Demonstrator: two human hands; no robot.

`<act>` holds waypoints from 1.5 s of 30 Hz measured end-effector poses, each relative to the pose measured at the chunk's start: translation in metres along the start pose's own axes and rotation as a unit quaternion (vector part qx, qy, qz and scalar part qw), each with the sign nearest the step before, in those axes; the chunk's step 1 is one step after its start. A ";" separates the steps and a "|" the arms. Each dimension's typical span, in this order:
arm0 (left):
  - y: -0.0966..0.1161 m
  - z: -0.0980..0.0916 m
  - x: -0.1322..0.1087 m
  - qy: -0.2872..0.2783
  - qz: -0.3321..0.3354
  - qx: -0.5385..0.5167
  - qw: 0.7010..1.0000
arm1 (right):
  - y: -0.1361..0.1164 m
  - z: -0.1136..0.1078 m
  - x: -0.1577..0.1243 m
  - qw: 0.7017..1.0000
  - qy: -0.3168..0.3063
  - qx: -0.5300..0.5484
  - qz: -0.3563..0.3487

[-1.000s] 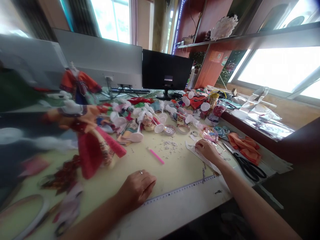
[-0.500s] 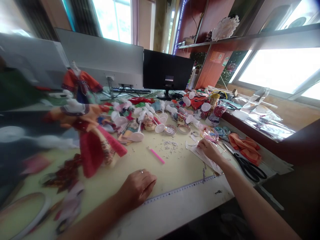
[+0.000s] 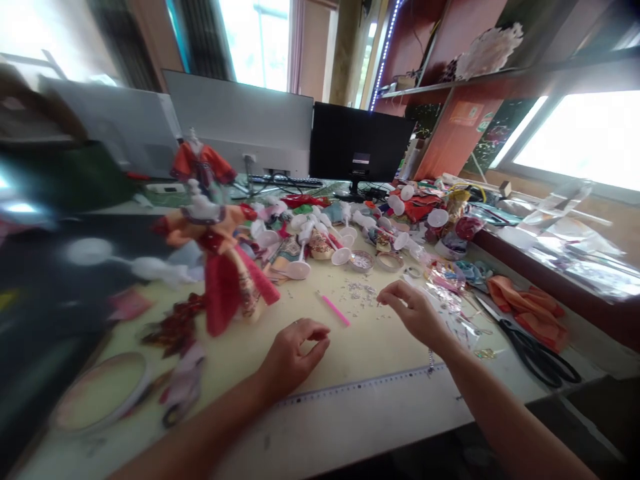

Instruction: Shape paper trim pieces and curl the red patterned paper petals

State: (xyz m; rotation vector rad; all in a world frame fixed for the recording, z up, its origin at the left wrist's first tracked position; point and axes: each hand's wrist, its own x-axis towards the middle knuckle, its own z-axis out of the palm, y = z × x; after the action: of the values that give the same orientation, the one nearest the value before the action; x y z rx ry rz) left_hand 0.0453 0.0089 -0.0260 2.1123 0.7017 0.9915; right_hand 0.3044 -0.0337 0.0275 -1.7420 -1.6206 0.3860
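Note:
My left hand [image 3: 295,353] rests on the table, wearing a ring. Its fingers curl loosely, with a gap between forefinger and thumb, and I see nothing in it. Just ahead of it lies a pink stick [image 3: 334,311], like a pen. My right hand [image 3: 413,313] hovers at the right edge of a scatter of tiny shiny beads [image 3: 361,291], fingertips bunched in a pinch and pointing down. Whatever is between those fingertips is too small to make out. A doll figure [image 3: 227,260] in an orange top and red skirt stands blurred to the left.
Black-handled scissors [image 3: 537,350] and orange cloth [image 3: 525,303] lie at the right. A ruler strip [image 3: 360,387] runs along the front. Behind the beads stand round dishes [image 3: 361,260] and several white doll stands [image 3: 299,269]. Monitors [image 3: 360,143] line the back; a hoop [image 3: 103,390] lies front left.
My right hand has moved left, from the white strip to the beads. The left hand's thumb and forefinger have parted from a closed fist. The view has turned slightly left.

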 end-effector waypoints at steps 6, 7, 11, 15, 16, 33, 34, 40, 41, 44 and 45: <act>0.005 -0.011 0.007 0.030 -0.113 -0.044 0.992 | -0.060 0.063 0.002 0.994 -0.051 0.080 -0.062; 0.004 -0.012 0.008 0.043 -0.120 -0.048 0.991 | -0.065 0.070 0.003 0.992 -0.050 0.091 -0.065; -0.003 -0.015 0.011 0.075 -0.147 -0.068 0.984 | -0.072 0.087 0.008 0.988 -0.040 0.136 -0.063; -0.007 -0.015 0.013 0.070 -0.162 -0.095 0.980 | -0.070 0.094 0.008 0.983 -0.038 0.172 -0.050; -0.007 -0.015 0.014 0.066 -0.165 -0.104 0.979 | -0.069 0.095 0.008 0.982 -0.041 0.180 -0.048; -0.005 -0.018 0.012 0.065 -0.176 -0.104 0.977 | -0.051 0.112 0.004 0.940 -0.094 0.326 0.010; -0.006 -0.018 0.012 0.067 -0.171 -0.094 0.978 | -0.052 0.111 0.004 0.936 -0.098 0.339 0.015; -0.005 -0.019 0.012 0.070 -0.143 -0.048 0.986 | -0.058 0.104 0.005 0.908 -0.131 0.394 0.054; -0.005 -0.019 0.011 0.070 -0.138 -0.042 0.987 | -0.058 0.103 0.005 0.905 -0.135 0.399 0.059; -0.004 -0.019 0.011 0.074 -0.128 -0.024 0.989 | -0.059 0.101 0.005 0.899 -0.152 0.406 0.071; -0.004 -0.020 0.011 0.076 -0.127 -0.019 0.989 | -0.059 0.100 0.005 0.897 -0.157 0.406 0.074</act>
State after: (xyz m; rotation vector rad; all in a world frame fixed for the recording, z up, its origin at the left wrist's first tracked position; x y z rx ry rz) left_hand 0.0347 0.0259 -0.0152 1.8721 0.9925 1.0223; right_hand 0.1964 -0.0022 -0.0020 -1.1767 -1.2389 1.2693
